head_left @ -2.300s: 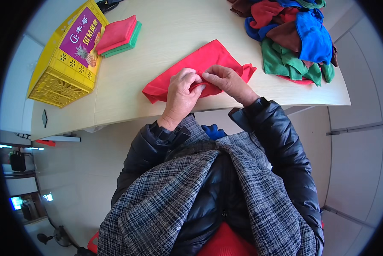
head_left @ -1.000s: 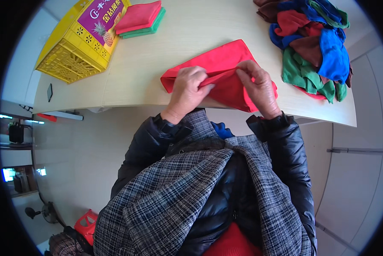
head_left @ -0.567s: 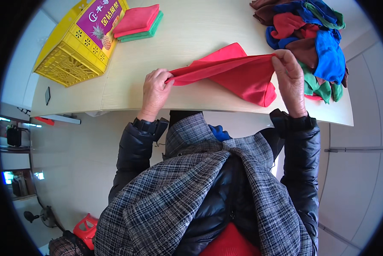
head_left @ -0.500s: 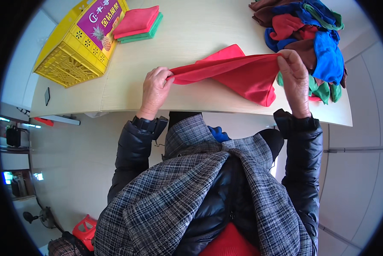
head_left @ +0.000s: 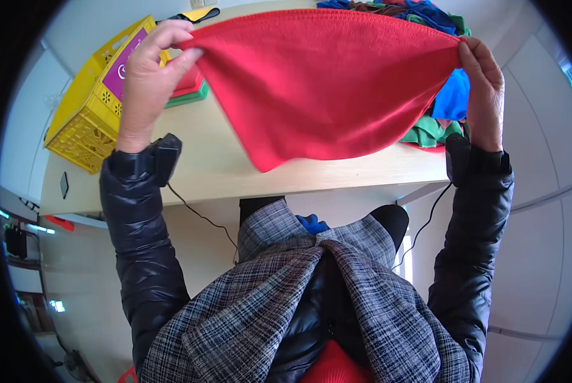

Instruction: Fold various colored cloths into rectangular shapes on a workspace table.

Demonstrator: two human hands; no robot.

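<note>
A red cloth (head_left: 324, 83) hangs spread out in the air above the pale wooden table (head_left: 215, 172). My left hand (head_left: 150, 70) pinches its upper left corner and my right hand (head_left: 483, 89) pinches its upper right corner, so the top edge is pulled taut between them. The cloth's lower point droops toward the table's near edge. It hides much of the tabletop behind it.
A yellow plastic crate (head_left: 94, 108) with a purple label stands at the table's left. Folded red and green cloths (head_left: 190, 89) lie beside it. A heap of blue, green and brown cloths (head_left: 439, 121) sits at the right, partly behind the red cloth.
Both hands have risen and moved apart, lifting the red cloth off the table; it now hangs fully open instead of bunched between them.
</note>
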